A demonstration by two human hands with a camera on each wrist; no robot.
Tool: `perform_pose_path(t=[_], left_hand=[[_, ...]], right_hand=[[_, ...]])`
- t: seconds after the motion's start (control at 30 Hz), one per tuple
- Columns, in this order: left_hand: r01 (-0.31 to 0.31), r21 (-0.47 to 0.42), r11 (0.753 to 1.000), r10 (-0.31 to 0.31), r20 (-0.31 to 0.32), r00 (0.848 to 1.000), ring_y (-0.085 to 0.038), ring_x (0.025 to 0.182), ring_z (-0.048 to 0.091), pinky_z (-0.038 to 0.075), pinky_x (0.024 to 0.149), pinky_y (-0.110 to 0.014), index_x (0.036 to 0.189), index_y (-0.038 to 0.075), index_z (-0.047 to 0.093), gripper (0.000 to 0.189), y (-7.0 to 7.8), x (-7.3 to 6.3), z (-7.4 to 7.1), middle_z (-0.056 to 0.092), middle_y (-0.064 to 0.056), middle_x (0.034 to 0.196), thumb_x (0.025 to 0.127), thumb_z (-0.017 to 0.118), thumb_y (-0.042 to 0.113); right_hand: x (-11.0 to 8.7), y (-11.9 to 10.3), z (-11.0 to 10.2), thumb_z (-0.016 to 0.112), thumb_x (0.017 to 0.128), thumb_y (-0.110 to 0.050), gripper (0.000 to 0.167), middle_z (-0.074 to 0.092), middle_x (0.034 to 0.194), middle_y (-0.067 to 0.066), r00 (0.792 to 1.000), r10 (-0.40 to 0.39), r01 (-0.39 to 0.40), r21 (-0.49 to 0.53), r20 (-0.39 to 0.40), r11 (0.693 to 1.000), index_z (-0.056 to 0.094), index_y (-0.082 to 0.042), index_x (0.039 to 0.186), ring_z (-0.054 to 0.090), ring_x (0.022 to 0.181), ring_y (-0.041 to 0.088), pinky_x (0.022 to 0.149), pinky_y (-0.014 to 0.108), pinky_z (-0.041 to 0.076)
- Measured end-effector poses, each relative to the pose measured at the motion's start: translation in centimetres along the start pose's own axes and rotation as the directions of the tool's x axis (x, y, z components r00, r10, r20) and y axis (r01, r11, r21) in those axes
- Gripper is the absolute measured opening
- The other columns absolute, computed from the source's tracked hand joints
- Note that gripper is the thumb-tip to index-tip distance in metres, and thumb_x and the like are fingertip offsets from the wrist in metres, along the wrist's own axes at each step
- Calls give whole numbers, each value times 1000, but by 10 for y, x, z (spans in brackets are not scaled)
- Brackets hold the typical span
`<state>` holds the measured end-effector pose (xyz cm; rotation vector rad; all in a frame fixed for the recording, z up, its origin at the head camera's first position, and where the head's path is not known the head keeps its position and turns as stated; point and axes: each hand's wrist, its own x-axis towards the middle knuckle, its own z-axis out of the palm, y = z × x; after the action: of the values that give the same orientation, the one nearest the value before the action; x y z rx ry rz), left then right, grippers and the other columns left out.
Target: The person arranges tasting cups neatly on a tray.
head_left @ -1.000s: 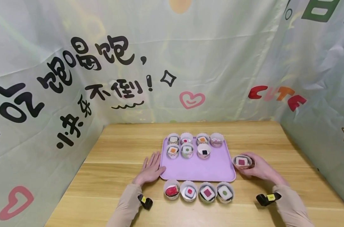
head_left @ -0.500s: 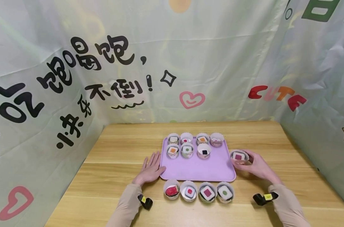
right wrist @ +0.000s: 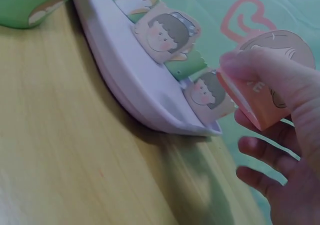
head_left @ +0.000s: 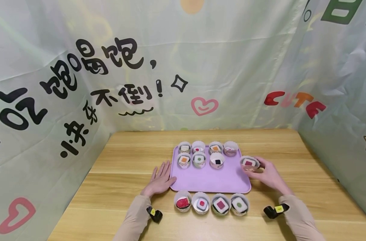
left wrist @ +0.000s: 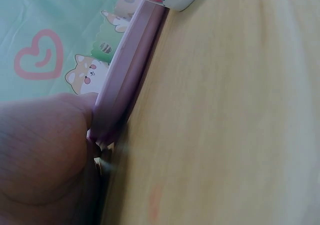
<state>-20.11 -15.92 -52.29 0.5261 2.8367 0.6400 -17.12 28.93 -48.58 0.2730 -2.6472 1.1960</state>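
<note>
My right hand point(head_left: 270, 175) pinches a paper baking cup point(head_left: 250, 164) between thumb and fingers. Inside it sits a white, sushi-like piece with a dark pink square. The cup is held over the right edge of a purple tray point(head_left: 201, 184); in the right wrist view it is tilted and apart from the tray. My left hand point(head_left: 160, 180) lies with fingers spread on the table, its thumb against the tray's left edge. Several similar filled cups stand in two rows at the back of the tray, among them a cup with a black square point(head_left: 217, 161).
Several more filled cups stand in a row on the wooden table point(head_left: 125, 150) just before the tray, from a cup with a red piece point(head_left: 183, 202) to a cup with a green-dotted piece point(head_left: 239, 205). A printed cloth backdrop point(head_left: 237, 73) encloses the table's back and sides.
My right hand has carried the held cup leftward and slightly away from me, from beside the tray to over its right edge. My left hand and the other cups have stayed put.
</note>
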Motion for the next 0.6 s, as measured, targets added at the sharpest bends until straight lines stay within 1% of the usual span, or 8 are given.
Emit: perform_pose_path(t=[0.13, 0.23, 0.33, 0.4, 0.43, 0.53, 0.6], left_hand=[[2, -3, 1000, -2, 4, 1000, -31, 160, 0, -8, 128, -55, 161, 3, 14, 73, 0, 0, 0, 3, -11, 172, 107, 35, 46], [1, -4, 1000, -1, 7, 1000, -31, 160, 0, -8, 128, -54, 161, 3, 13, 73, 0, 0, 0, 3, -11, 172, 107, 35, 46], [1, -1, 1000, -1, 12, 1000, -30, 160, -1, -8, 128, -54, 161, 3, 12, 73, 0, 0, 0, 2, -11, 172, 107, 35, 47], [0, -3, 1000, 0, 10, 1000, -31, 160, -1, -8, 128, -54, 161, 3, 13, 73, 0, 0, 0, 2, -11, 172, 107, 35, 47], [2, -1, 1000, -2, 13, 1000, -30, 160, -1, -8, 128, -54, 161, 3, 12, 73, -1, 0, 0, 1, -11, 172, 107, 35, 47], [0, -3, 1000, 0, 9, 1000, -31, 160, -1, -8, 128, -54, 161, 3, 12, 73, -1, 1, 1, 2, -11, 171, 107, 35, 47], [-1, 1, 1000, 1, 8, 1000, -30, 160, -1, -8, 128, -54, 161, 3, 12, 73, -2, 1, 1, 2, -10, 171, 107, 34, 47]], right_hand=[[2, -4, 5, 87, 78, -23, 53, 72, 99, 12, 1000, 11, -11, -20, 5, 1000, 66, -3, 121, 57, 82, 2, 71, 22, 50], [4, -6, 9, 87, 78, -23, 55, 72, 99, 14, 999, 31, -31, -14, 21, 999, 65, -3, 124, 58, 78, 3, 68, 21, 51], [6, -7, 12, 87, 78, -23, 56, 72, 99, 16, 998, 51, -51, -10, 33, 999, 64, -1, 125, 59, 77, 5, 68, 20, 51], [7, -8, 14, 87, 78, -24, 58, 72, 102, 17, 997, 58, -58, -12, 40, 998, 64, -1, 125, 62, 82, 9, 72, 23, 53], [8, -9, 15, 87, 78, -25, 59, 72, 104, 18, 997, 59, -58, -17, 41, 998, 63, 0, 126, 63, 86, 13, 76, 26, 53], [10, -10, 19, 87, 77, -28, 64, 70, 111, 21, 997, 60, -58, -43, 45, 997, 62, 2, 128, 64, 98, 27, 87, 39, 54], [12, -10, 21, 88, 77, -29, 67, 69, 114, 22, 997, 53, -50, -58, 51, 997, 61, 3, 129, 62, 103, 33, 92, 48, 52]])
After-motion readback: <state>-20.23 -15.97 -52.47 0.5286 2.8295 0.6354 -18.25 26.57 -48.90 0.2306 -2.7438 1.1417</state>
